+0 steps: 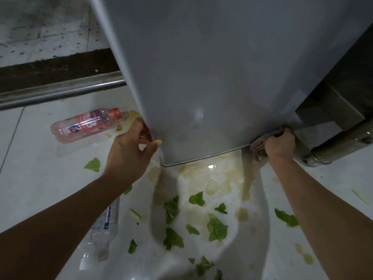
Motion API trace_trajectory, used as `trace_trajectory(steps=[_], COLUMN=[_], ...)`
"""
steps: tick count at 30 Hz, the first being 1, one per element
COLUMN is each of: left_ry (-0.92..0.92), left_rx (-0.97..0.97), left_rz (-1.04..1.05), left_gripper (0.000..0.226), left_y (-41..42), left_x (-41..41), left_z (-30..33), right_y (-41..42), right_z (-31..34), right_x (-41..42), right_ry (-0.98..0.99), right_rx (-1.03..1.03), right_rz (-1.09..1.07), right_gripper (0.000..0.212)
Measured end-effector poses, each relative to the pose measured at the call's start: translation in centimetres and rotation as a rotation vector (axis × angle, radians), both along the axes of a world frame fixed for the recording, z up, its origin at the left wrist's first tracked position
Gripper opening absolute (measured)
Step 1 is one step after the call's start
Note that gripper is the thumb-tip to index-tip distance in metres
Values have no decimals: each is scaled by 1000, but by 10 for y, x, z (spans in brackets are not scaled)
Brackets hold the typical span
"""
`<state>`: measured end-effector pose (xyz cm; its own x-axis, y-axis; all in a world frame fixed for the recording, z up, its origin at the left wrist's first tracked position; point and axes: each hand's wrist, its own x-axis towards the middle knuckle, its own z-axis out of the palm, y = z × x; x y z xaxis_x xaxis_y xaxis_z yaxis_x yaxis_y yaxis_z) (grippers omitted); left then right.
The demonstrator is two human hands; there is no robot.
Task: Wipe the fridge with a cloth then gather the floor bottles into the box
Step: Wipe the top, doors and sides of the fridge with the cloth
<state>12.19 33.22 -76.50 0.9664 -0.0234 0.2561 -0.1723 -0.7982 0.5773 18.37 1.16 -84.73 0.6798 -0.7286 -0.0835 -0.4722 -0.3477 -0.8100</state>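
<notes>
The grey fridge (pixel 212 77) fills the upper middle, seen from above down its front face. My left hand (pixel 131 146) grips its lower left corner edge. My right hand (pixel 279 142) is closed on a crumpled pinkish-brown cloth (pixel 258 145), pressed against the fridge's lower right corner. A pink-labelled empty bottle (pixel 86 125) lies on its side on the floor left of the fridge. A clear bottle with a blue-white label (pixel 103 231) lies partly hidden under my left forearm. No box is in view.
White floor tiles (pixel 40 178) carry yellowish spilled liquid (pixel 214 178) and several green leaf scraps (pixel 217 229) below the fridge. A metal door rail (pixel 60 91) and dark threshold run at upper left. A steel frame leg (pixel 333 142) stands right of the fridge.
</notes>
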Motion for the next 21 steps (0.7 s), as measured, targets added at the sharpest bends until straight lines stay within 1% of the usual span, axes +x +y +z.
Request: trace_trajectory(steps=[2,3,5,7,10,16,21], left_ry=[-10,-16,-31,-48,-64,-71,-8], left_rx=[11,14,12,10,12,-4,-33], left_rz=[10,15,13,5,0,-12,-27], left_gripper=[24,23,23,24,22,23,25], left_y=[-1,-2,-3,-4,-3,-1,3], left_x=[-1,-2,-3,-4,-3,-1,4], left_z=[1,1,2,3,1,0,1], right_y=[-3,-2,4,15,39,99,132], right_z=[-3,-6,-9,-11,-12,-19,-15], right_x=[1,1,1,-1,-11,-34,-44], right_ry=[43,35,-17,-72,-79,-85,-61], right_rx=[33,63,122,158,131,102,125], right_rz=[7,-10,-70,-112,-127,-111,-76], right_gripper=[37,39,40,35,21,21,22])
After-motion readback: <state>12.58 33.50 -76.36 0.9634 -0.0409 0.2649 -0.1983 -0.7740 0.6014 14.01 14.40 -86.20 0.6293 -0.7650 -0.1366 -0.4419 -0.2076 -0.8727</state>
